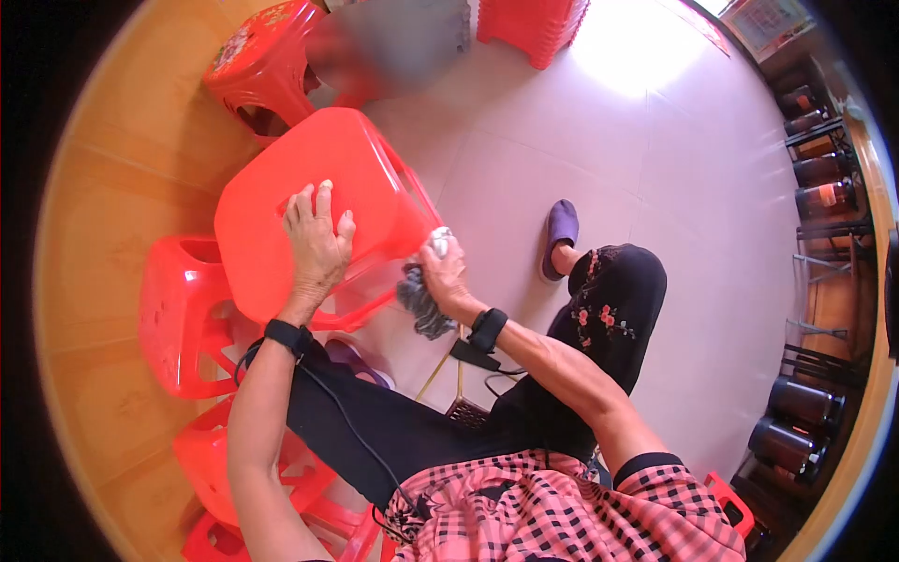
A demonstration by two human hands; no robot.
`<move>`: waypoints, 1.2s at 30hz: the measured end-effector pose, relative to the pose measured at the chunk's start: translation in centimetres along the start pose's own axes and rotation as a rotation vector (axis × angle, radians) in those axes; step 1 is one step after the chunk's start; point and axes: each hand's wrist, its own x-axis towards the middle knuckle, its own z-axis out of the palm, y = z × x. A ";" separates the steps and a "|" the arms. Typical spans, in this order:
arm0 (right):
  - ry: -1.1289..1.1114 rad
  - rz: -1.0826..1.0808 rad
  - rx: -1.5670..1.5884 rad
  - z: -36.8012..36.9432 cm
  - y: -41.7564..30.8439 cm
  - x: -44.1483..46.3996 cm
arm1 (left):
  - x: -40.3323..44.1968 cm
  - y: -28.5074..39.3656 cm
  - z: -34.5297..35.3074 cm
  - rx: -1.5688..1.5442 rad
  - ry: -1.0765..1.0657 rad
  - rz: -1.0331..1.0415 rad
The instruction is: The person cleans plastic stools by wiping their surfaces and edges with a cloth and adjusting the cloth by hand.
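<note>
A red plastic stool (272, 239) stands tilted in front of me, its seat facing up toward the camera. My left hand (318, 239) lies on the seat with its fingers spread and nothing held. At the stool's right side, my right hand (446, 273) is closed on a grey cloth (423, 302). Part of the cloth hangs below the palm, and a pale bit shows at the fingertips beside the stool's edge. Both wrists wear black bands.
More red stools (178, 318) stand along the wooden wall (103, 234) at the left. A stacked red set (534, 28) is at the top. Dark jars (824, 201) line a rack at the right. A blurred grey shape (393, 47) is near the top.
</note>
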 end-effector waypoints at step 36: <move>-0.597 -0.476 -0.580 -3.8 -13.7 4.5 | 0.1 0.2 -0.5 0.011 -0.016 0.072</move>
